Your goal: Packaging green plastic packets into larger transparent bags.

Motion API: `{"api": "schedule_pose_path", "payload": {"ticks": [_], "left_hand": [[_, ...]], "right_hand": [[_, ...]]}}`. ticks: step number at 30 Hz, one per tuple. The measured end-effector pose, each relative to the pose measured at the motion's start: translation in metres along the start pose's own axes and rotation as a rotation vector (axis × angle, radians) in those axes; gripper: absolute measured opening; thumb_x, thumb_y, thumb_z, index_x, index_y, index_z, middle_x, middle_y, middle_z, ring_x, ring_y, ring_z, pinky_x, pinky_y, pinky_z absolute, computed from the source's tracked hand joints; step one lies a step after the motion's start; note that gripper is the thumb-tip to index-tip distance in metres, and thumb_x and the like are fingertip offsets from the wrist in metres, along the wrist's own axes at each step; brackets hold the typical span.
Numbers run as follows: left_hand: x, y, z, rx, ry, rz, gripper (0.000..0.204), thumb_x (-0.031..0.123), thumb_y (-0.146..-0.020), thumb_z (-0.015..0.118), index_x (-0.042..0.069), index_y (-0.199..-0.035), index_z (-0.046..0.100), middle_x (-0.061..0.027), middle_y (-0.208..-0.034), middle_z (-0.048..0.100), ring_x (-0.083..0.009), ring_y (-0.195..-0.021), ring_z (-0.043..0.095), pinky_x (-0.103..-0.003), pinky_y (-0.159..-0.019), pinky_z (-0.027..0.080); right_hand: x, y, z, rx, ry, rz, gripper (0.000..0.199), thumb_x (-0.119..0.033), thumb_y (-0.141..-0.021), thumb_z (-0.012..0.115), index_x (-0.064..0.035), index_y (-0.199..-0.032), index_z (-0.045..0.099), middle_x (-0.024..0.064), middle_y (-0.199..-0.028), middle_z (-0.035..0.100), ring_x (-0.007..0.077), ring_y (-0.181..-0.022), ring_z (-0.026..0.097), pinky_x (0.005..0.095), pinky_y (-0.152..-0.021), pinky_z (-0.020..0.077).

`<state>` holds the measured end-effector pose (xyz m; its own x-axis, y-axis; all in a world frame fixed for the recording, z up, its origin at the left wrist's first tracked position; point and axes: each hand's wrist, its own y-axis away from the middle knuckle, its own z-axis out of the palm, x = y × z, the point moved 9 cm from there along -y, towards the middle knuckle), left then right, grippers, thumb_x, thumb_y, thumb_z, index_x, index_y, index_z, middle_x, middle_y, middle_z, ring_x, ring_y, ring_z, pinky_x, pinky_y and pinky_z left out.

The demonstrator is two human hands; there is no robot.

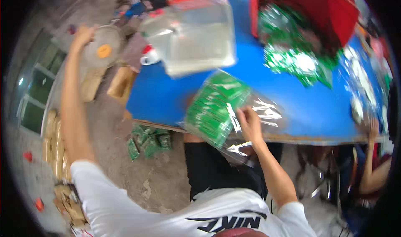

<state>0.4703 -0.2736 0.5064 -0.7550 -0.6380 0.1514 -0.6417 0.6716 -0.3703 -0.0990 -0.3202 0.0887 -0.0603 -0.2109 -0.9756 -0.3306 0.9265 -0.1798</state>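
Observation:
My right hand [249,123] is closed on the edge of a clear plastic bag [267,111]. Inside the bag lie flat green packets [217,107], at the table's front edge above my lap. My left arm stretches far out to the left. At its end my left hand [85,35] is at the rim of a large round roll [94,55] with an orange centre, which looks like wide tape. Motion smears those fingers, so whether they grip the roll cannot be made out.
On the blue table [192,84] stand a translucent plastic bin [200,40], a white cup-like item [150,56] and a red crate [330,11] spilling green packets [292,57]. More green packets [150,141] lie on the floor. Another person's arm [371,153] is at the right.

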Motion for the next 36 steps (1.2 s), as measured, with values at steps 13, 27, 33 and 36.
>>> {"api": "schedule_pose_path", "payload": {"ticks": [13, 27, 33, 36], "left_hand": [[0.239, 0.312, 0.341, -1.111, 1.112, 0.191, 0.075, 0.045, -0.098, 0.06, -0.001, -0.152, 0.034, -0.0131, -0.147, 0.048, -0.0221, -0.133, 0.048, -0.034, -0.111, 0.036], [0.25, 0.324, 0.334, -1.021, 1.225, 0.141, 0.085, 0.035, -0.086, 0.079, 0.0, -0.15, 0.036, -0.0125, -0.143, 0.052, -0.0224, -0.131, 0.049, -0.035, -0.113, 0.035], [0.244, 0.321, 0.343, -1.0, 1.211, 0.173, 0.087, 0.035, -0.085, 0.08, 0.0, -0.151, 0.034, -0.0131, -0.144, 0.051, -0.0237, -0.134, 0.047, -0.036, -0.114, 0.033], [0.252, 0.322, 0.333, -0.997, 1.202, 0.192, 0.088, 0.034, -0.085, 0.08, -0.001, -0.151, 0.034, -0.0136, -0.145, 0.049, -0.0239, -0.135, 0.046, -0.036, -0.115, 0.033]], "right_hand": [[0.007, -0.03, 0.012, 0.121, -0.685, 0.297, 0.031, -0.032, -0.092, 0.074, -0.0047, -0.094, 0.058, 0.0, -0.068, 0.058, 0.0087, -0.055, 0.054, 0.0237, -0.049, 0.0435], [-0.031, -0.022, -0.03, 0.159, 0.187, -0.151, 0.038, -0.009, -0.094, 0.063, -0.0017, -0.13, 0.054, 0.0232, -0.131, 0.053, 0.0375, -0.111, 0.058, 0.0443, -0.095, 0.0485], [-0.052, -0.016, -0.011, 0.036, 0.427, -0.448, 0.054, 0.003, -0.087, 0.055, 0.0011, -0.14, 0.045, 0.0226, -0.141, 0.047, 0.0416, -0.129, 0.048, 0.0462, -0.111, 0.0394], [-0.047, -0.018, -0.012, -0.017, 0.479, -0.424, 0.062, 0.004, -0.082, 0.054, 0.002, -0.142, 0.041, 0.0233, -0.144, 0.045, 0.0412, -0.131, 0.046, 0.0467, -0.113, 0.0367]]}}
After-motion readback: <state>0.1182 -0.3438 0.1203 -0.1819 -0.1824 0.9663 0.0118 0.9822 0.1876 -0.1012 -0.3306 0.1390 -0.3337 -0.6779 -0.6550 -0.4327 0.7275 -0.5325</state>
